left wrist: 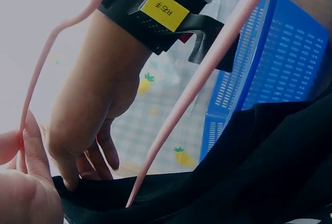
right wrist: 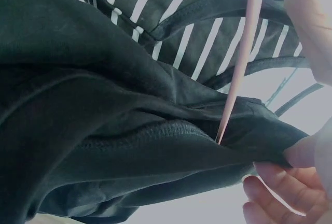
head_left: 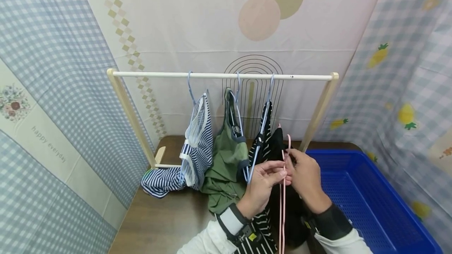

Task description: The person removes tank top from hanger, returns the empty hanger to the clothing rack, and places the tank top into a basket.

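My left hand [head_left: 263, 183] pinches a pink clothes hanger [head_left: 283, 207] near the base of its hook. Beside it, my right hand [head_left: 306, 175] grips the edge of a black garment [right wrist: 129, 162] between thumb and fingers, as the right wrist view shows. One arm of the hanger runs down into the garment's opening [left wrist: 104, 193] in the left wrist view. To the left, a black-and-white striped garment [head_left: 261, 222] hangs on a blue hanger [head_left: 271, 85], close to my left hand.
A white rail [head_left: 152, 74] on wooden posts spans the table [head_left: 148, 222]. From it also hang a green garment [head_left: 224, 160] and a blue-and-white striped one [head_left: 203, 156], on blue hangers. A blue plastic basket [head_left: 353, 191] stands at the right. Patterned cloths [head_left: 176, 19] surround the table.
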`<state>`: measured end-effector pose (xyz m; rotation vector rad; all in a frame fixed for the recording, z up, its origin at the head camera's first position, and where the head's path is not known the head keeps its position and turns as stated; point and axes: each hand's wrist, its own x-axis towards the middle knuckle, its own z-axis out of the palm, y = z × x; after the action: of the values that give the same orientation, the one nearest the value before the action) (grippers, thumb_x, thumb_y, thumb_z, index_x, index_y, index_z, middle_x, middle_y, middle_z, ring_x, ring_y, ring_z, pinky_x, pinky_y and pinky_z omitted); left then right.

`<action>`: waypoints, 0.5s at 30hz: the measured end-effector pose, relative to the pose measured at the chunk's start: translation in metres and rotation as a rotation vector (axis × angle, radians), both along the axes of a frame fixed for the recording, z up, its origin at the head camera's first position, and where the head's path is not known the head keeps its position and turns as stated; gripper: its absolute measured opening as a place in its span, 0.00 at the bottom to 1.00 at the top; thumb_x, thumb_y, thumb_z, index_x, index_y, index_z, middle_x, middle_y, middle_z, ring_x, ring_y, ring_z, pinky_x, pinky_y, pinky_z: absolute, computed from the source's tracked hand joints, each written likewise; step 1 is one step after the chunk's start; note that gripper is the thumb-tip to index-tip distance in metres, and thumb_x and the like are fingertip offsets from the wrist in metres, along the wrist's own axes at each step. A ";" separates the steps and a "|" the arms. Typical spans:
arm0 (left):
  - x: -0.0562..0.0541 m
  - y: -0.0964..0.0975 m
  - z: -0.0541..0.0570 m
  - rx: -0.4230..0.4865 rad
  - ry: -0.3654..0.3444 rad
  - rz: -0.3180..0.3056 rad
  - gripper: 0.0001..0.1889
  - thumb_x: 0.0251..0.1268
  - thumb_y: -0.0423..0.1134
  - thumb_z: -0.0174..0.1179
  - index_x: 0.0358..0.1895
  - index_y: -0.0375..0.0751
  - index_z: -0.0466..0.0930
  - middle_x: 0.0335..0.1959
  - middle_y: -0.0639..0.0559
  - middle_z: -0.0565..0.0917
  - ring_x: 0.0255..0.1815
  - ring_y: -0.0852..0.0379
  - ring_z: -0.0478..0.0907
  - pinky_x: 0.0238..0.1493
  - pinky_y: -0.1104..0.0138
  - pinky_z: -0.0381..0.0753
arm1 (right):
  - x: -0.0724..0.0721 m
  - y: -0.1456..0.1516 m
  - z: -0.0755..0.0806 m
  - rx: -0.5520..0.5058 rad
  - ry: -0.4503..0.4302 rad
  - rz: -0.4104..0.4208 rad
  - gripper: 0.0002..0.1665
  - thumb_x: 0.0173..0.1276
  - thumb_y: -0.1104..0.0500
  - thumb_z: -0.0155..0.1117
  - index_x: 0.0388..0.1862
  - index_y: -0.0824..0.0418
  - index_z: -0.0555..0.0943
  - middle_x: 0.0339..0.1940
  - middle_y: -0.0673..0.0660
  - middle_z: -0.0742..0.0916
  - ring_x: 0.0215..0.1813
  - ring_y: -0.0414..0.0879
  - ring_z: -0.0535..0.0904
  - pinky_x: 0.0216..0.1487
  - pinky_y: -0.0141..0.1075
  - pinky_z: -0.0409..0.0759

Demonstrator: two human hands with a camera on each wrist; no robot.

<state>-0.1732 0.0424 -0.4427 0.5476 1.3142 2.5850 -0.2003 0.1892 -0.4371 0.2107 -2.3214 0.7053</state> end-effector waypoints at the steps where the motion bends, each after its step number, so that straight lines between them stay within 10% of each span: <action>1: 0.000 0.000 0.000 0.006 0.001 0.000 0.21 0.71 0.19 0.56 0.62 0.07 0.69 0.34 0.59 0.91 0.33 0.65 0.89 0.42 0.71 0.91 | -0.001 0.000 0.000 0.001 0.001 -0.002 0.08 0.70 0.64 0.69 0.45 0.65 0.90 0.34 0.66 0.92 0.30 0.61 0.87 0.31 0.58 0.80; 11: 0.005 -0.001 0.006 -0.019 0.010 0.029 0.20 0.71 0.19 0.57 0.61 0.07 0.70 0.48 0.06 0.79 0.33 0.64 0.89 0.42 0.70 0.92 | -0.014 0.000 0.004 0.004 -0.016 -0.053 0.05 0.71 0.61 0.68 0.39 0.61 0.90 0.29 0.64 0.91 0.29 0.65 0.86 0.27 0.57 0.76; 15: 0.006 -0.002 0.008 -0.023 0.013 0.027 0.20 0.71 0.20 0.56 0.62 0.07 0.70 0.51 0.00 0.73 0.33 0.65 0.89 0.42 0.70 0.91 | -0.024 0.000 0.004 0.001 -0.022 -0.067 0.07 0.73 0.62 0.66 0.36 0.62 0.89 0.26 0.64 0.90 0.28 0.65 0.85 0.25 0.55 0.74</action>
<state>-0.1674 0.0407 -0.4345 0.5467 1.3631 2.5888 -0.2241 0.1890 -0.4334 0.1254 -2.3384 0.6766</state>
